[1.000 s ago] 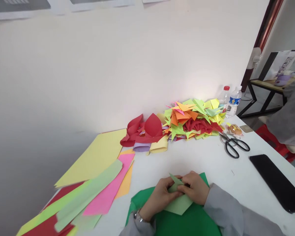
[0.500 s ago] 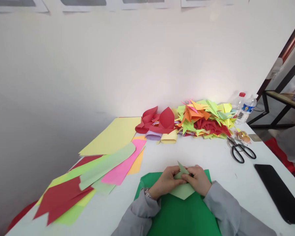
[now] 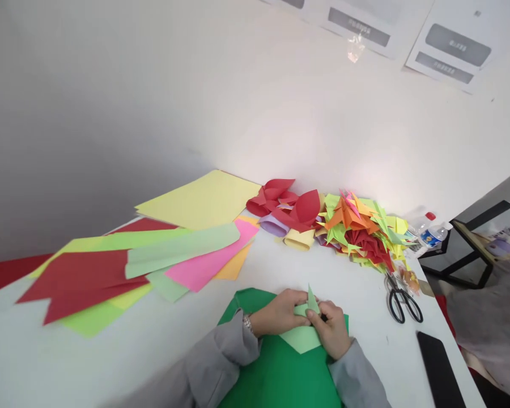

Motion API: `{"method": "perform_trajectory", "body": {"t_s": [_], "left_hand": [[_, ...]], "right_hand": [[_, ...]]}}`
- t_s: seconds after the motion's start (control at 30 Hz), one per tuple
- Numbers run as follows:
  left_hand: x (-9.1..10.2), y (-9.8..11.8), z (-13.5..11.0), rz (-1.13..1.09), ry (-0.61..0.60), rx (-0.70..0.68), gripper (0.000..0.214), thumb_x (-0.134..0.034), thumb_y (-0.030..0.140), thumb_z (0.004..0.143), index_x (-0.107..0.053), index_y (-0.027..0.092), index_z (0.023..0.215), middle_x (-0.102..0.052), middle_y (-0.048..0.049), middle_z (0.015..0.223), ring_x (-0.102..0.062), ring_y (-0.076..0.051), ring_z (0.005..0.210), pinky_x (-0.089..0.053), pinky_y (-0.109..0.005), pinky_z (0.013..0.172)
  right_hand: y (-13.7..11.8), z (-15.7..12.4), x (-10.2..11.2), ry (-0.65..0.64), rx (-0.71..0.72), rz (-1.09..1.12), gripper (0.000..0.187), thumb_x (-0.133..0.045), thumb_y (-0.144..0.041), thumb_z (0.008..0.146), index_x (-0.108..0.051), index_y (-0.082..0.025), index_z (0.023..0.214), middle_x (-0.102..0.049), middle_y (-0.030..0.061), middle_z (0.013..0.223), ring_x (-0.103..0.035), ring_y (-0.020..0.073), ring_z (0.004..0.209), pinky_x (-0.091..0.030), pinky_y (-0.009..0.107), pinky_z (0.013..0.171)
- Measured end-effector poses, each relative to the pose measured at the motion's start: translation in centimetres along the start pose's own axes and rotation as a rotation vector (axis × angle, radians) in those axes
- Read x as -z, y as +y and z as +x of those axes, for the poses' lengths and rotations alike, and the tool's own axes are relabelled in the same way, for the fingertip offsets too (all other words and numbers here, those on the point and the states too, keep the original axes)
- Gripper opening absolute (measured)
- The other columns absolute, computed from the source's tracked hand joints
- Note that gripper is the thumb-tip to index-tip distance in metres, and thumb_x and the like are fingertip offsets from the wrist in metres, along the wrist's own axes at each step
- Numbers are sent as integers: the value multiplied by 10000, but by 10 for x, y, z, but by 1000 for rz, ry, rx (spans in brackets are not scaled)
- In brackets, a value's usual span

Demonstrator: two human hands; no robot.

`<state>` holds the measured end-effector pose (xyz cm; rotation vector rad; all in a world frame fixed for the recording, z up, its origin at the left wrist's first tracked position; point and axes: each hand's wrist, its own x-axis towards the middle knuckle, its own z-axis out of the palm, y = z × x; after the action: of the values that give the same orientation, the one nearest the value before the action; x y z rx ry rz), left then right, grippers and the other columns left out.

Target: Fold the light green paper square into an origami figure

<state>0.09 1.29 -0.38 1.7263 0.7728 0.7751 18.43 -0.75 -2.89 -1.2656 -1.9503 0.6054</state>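
Between my two hands is a pale green folded paper (image 3: 302,339), with one thin point sticking up and a broad pointed flap hanging below. My left hand (image 3: 281,312) grips its left side, fingers closed over the upper edge. On the other side, my right hand (image 3: 332,328) pinches the paper near the base of the thin point, thumb in front. Parts of the folds are covered by my fingers. Beneath both hands lies a green sheet (image 3: 287,377), reaching to the near edge of the view.
Coloured paper strips (image 3: 182,249) and a yellow sheet (image 3: 199,198) lie at left. Rolled red paper (image 3: 301,211) and a heap of folded paper shapes (image 3: 357,226) stand by the wall. Scissors (image 3: 403,306), a black phone (image 3: 440,368) and bottles (image 3: 436,234) are at right.
My view has tilted and turned, so the table appears slanted. Both hands still hold the pale green paper, whose thin point now stands more upright.
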Motion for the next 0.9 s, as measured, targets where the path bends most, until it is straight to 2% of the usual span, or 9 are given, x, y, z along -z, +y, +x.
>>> {"method": "perform_trajectory", "body": {"t_s": [0.17, 0.27, 0.4, 0.5, 0.57, 0.73, 0.9], "left_hand": [[1, -1, 0, -78, -119, 17, 276, -681, 364, 732, -672, 148, 903, -667, -14, 825, -580, -199, 832, -460, -244, 732], [0, 2, 1, -153, -91, 37, 279, -688, 339, 708, -654, 144, 905, -636, -4, 784, -555, -172, 765, -450, -238, 693], [0, 4, 1, -82, -5, 46, 180, -670, 303, 688, -575, 152, 713, -461, 55, 617, -409, -105, 604, -366, -208, 583], [1, 2, 1, -18, 32, 59, 297, -674, 306, 666, -425, 172, 573, -295, 72, 564, -296, -89, 565, -272, -202, 521], [2, -1, 2, -1, 40, 70, 363, -671, 304, 661, -349, 182, 546, -242, 73, 567, -259, -86, 560, -238, -207, 510], [2, -5, 6, 22, 58, 90, 424, -686, 286, 625, -281, 192, 538, -208, 76, 570, -243, -84, 558, -199, -219, 512], [3, -6, 8, 23, 46, 81, 409, -689, 338, 640, -318, 191, 551, -233, 77, 571, -275, -84, 551, -219, -214, 509]], "right_hand": [[-5, -1, 2, -36, 78, 12, 508, -479, -506, 911, -496, -195, 509, -428, -32, 498, -447, 124, 546, -362, 251, 572], [-8, 0, 4, -23, 93, 47, 524, -443, -484, 936, -463, -197, 498, -414, -32, 487, -439, 122, 530, -365, 253, 571], [-10, 2, 6, 8, 82, 69, 539, -421, -462, 955, -434, -197, 485, -425, -31, 474, -450, 119, 517, -375, 255, 580], [-10, 2, 7, -6, 73, 52, 527, -416, -452, 960, -458, -197, 500, -445, -28, 485, -459, 119, 516, -373, 257, 579], [-9, 3, 7, -24, 64, 47, 516, -405, -455, 962, -481, -198, 521, -464, -21, 506, -473, 125, 533, -373, 257, 572], [-2, 3, 5, -3, 61, 24, 519, -428, -490, 939, -465, -202, 509, -451, -20, 501, -457, 132, 531, -361, 261, 556], [-1, 6, 7, 21, 23, 47, 512, -420, -510, 935, -496, -205, 530, -500, -17, 514, -488, 140, 553, -378, 261, 568]]}}
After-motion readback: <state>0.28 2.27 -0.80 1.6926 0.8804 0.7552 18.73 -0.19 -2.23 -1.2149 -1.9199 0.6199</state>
